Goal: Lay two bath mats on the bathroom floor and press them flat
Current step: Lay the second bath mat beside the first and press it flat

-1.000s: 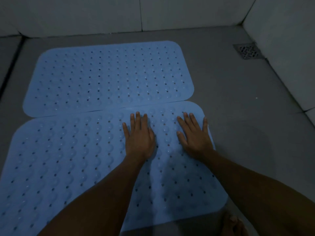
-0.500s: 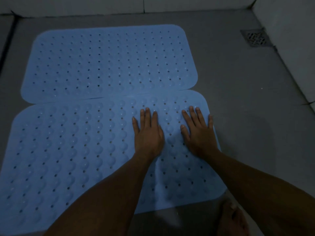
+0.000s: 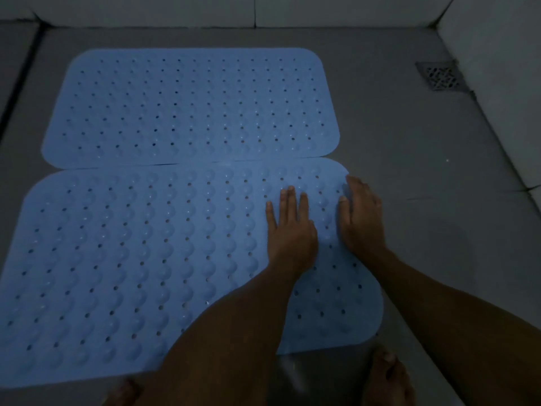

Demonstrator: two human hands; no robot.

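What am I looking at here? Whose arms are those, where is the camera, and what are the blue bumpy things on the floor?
The camera sits on a person's head and looks down, so the arms you see are that person's own. They are crouching in a dim bathroom. On the grey tiled floor lie two light blue rubber bath mats with little holes: the far mat and the near mat, edge to edge. The left hand lies flat on the near mat, pressing it down. The right hand rests at that mat's right edge. Neither hand holds anything. A metal floor drain sits in the corner, and bare toes peek in below.
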